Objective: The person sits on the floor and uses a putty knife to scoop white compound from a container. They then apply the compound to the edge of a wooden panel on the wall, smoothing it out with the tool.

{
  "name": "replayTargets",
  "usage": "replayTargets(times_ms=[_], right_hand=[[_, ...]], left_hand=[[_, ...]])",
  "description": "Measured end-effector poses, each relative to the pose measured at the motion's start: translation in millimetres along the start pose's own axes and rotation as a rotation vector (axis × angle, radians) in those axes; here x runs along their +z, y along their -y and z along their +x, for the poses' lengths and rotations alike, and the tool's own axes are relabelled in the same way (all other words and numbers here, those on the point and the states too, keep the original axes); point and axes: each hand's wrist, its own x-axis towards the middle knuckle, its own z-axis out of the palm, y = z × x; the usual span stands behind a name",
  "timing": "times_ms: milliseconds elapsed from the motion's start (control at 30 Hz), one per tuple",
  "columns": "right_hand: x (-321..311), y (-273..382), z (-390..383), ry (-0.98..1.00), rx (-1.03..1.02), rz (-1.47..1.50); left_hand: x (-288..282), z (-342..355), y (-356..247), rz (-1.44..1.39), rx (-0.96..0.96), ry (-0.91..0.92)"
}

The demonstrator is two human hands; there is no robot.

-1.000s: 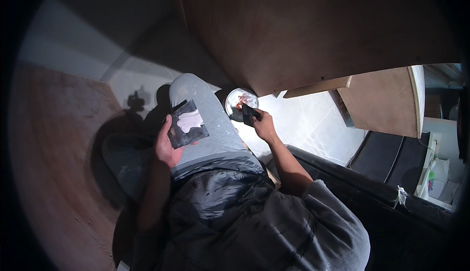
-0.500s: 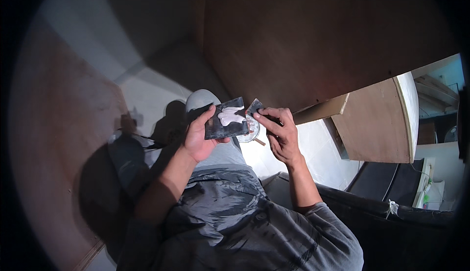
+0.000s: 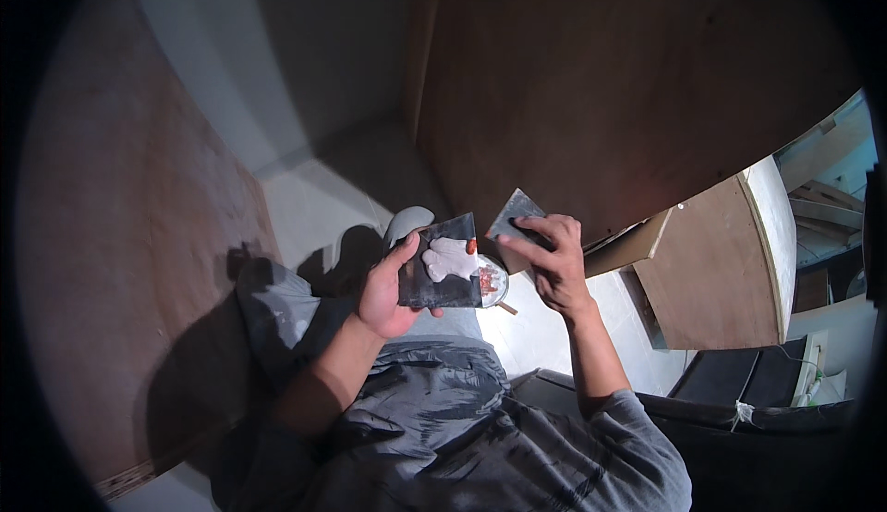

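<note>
My left hand grips a dark flat plate by its left edge, thumb on top. A mound of pale pinkish-white paste lies on the plate, with a small orange-red dab near its right edge. To the right, apart from the plate, my right hand pinches a thin grey square scraper, its flat face showing and tilted. Partly hidden behind the plate is a round, light-coloured container with reddish smears inside.
A large brown wooden panel rises in front and to the right; another wooden panel stands at the left. Farther right is a plywood piece, above a dark, long padded-looking object. A small stick shows by the container.
My right hand has lifted the scraper away from the plate, showing more of its face. An orange-red dab now shows beside the paste, which looks more spread. The whole view has shifted slightly.
</note>
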Motion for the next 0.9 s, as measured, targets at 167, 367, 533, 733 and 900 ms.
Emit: replayTargets(times_ms=[167, 367, 533, 733, 900], right_hand=[[5.5, 10.9, -5.8, -0.597, 0.725, 1.214], [52.5, 10.3, -10.4, -0.413, 0.746, 2.188], [62.9, 43.6, 30.5, -0.016, 0.779, 1.994], [49.8, 12.4, 3.8, 0.032, 0.912, 1.776], [33.7, 58.1, 41.8, -0.268, 0.734, 1.58]], left_hand=[[14.7, -2.0, -0.7, 0.14, 0.158, -0.067], [20.8, -7.0, 1.0, 0.003, 0.024, -0.027], [30.3, -20.1, -7.5, -0.1, -0.015, -0.129], [27.6, -40.7, -27.4, 0.001, 0.203, -0.265], [11.6, -22.2, -19.8, 0.441, 0.89, -0.537]])
